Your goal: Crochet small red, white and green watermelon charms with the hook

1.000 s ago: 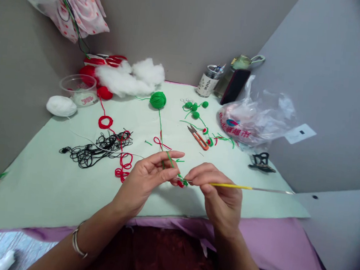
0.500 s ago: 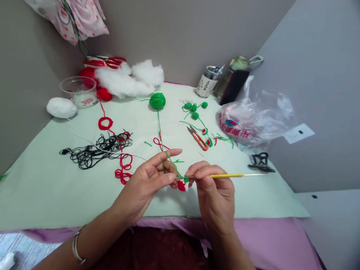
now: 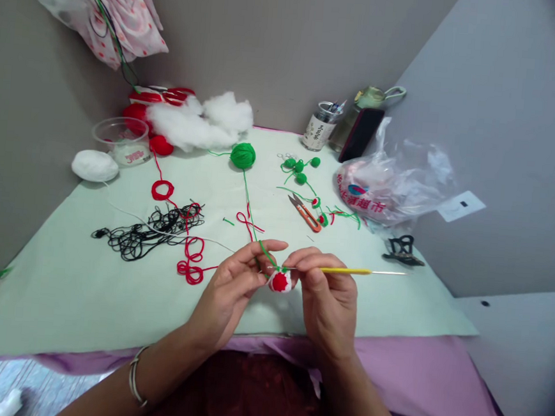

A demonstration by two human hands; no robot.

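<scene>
Between my hands is a small crocheted piece [image 3: 280, 281], red in the middle with white around it and green stitches along its top. My left hand [image 3: 233, 281] pinches its left side, with green yarn [image 3: 252, 216] running over the raised index finger. That strand comes from a green yarn ball [image 3: 242, 156] farther back. My right hand [image 3: 326, 289] is closed around a crochet hook [image 3: 347, 271] with a yellow grip. The hook's thin tip lies at the green stitches, and its other metal end points right.
Thread snips [image 3: 304, 213] lie beyond my hands, near small green crocheted balls [image 3: 301, 178]. Tangled black cord [image 3: 143, 233] and red yarn [image 3: 192, 269] spread at left. White stuffing [image 3: 193, 121] sits at the back. A plastic bag [image 3: 389, 185] and black claw clip [image 3: 403, 250] are at right.
The crocheted piece has turned so its red centre shows more fully. My right hand and the hook have shifted left, and the hook has tilted. My left hand has moved slightly right.
</scene>
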